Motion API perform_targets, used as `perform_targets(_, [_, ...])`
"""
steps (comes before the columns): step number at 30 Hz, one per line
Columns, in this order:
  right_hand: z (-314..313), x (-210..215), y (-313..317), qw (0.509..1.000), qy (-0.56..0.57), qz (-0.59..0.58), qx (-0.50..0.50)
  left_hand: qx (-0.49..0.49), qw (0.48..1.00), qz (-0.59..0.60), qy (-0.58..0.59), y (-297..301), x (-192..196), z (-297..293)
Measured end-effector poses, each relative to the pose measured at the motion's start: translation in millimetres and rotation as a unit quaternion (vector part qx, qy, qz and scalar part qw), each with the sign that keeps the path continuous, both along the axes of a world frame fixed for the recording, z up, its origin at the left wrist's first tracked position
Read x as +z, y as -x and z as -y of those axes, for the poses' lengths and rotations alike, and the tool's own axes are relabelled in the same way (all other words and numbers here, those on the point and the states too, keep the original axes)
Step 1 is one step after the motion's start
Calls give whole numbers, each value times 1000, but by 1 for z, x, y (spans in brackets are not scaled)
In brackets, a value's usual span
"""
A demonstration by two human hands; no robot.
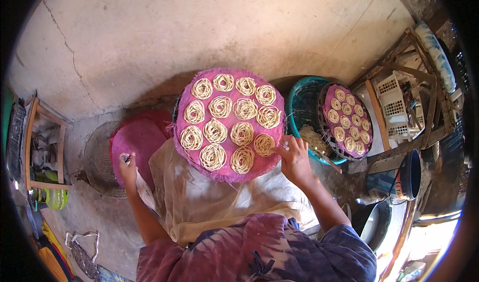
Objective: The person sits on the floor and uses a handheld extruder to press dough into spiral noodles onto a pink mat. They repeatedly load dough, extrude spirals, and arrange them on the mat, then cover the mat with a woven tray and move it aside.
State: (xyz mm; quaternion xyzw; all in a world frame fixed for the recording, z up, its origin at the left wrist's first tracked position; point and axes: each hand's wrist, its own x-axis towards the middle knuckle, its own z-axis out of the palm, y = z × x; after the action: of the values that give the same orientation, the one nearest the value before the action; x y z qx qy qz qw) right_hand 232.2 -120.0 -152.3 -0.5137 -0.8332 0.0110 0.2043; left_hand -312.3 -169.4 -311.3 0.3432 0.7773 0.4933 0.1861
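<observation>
A round tray (229, 124) covered in frayed pink cloth lies in front of me, bearing several coiled rings of pale dough strands. At its right edge, my right hand (295, 157) has its fingers pinched together, touching or almost touching the rightmost coil (264, 144). Something small and whitish shows at those fingertips, too small to name. Off to the left, my left hand (128, 169) is closed around a limp white cloth-like bag (145, 192) that hangs beside the wrist. A small greyish piece sticks out above its fingers.
Under my left hand lies a pink cloth-covered round (137, 144). Thin pale cloth (224, 202) drapes over my lap. To the right are a green basin (304, 95), a smaller tray of coils (330, 110), a blue bucket (411, 174) and a wooden frame (371, 115). A wall (199, 27) rises behind.
</observation>
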Motion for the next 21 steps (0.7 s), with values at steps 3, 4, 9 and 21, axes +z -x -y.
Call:
perform_targets(3, [2,4,-4,1000,6,13,-17,32,999,-23,-18,-1,63,15])
perform_targets(4, [2,5,-5,1000,9,-6,-25,28,996,-63,-51,0,92,20])
perform_targets(9, [-4,5,-2,1000,-10,1,-4,49,972,-115,-199,-33,239,42])
perform_targets(21, [-12,-1,4,1000,-14,20,4,-321,846,230,-359,-177,266,45])
